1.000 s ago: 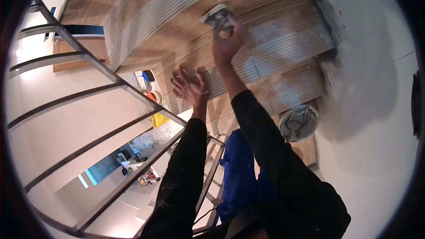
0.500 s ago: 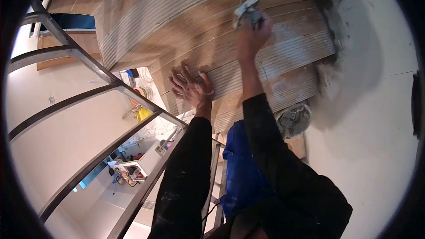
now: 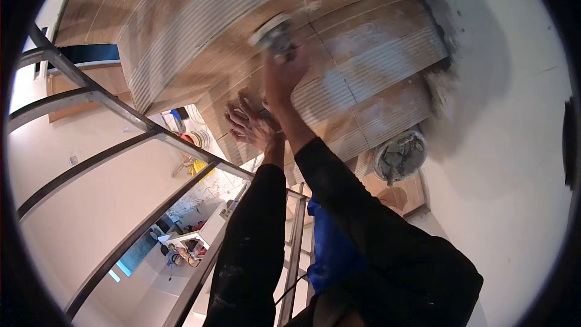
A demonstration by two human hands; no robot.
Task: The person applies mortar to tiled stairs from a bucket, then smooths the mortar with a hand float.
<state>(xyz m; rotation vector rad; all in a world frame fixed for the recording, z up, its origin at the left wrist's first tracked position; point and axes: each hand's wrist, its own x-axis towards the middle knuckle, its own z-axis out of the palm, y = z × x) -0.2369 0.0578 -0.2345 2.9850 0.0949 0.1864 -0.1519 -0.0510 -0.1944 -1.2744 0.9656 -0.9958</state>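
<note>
- The right hand [image 3: 284, 75] is clenched around a small grey-white wiping pad [image 3: 272, 29], blurred in the head view, and presses it against the brown wood-look tiled surface [image 3: 375, 54].
- The pad sits on a pale joint line, well in from every edge of the tiling.
- The left hand [image 3: 249, 122] is released and holds nothing. Its fingers are spread flat on the tiles, just below the right wrist and close to the lower left stepped edge of the tiling.
- To the right of the pad lies an open stretch of tile smeared with pale haze. It runs to a ragged edge of grey mortar where the tiling meets the white plastered wall [image 3: 508, 145].
- To the left of the pad a ribbed band of tile runs out towards the frame edge.
- A round bucket of grey mortar [image 3: 399, 156] sits just under the lower right edge of the tiles, near the white wall and well apart from both hands.
- Dark metal rail bars [image 3: 121, 106] close off the left side, with a lit room far beneath them.
- Count: two hands, one pad, one bucket and several rail bars.
</note>
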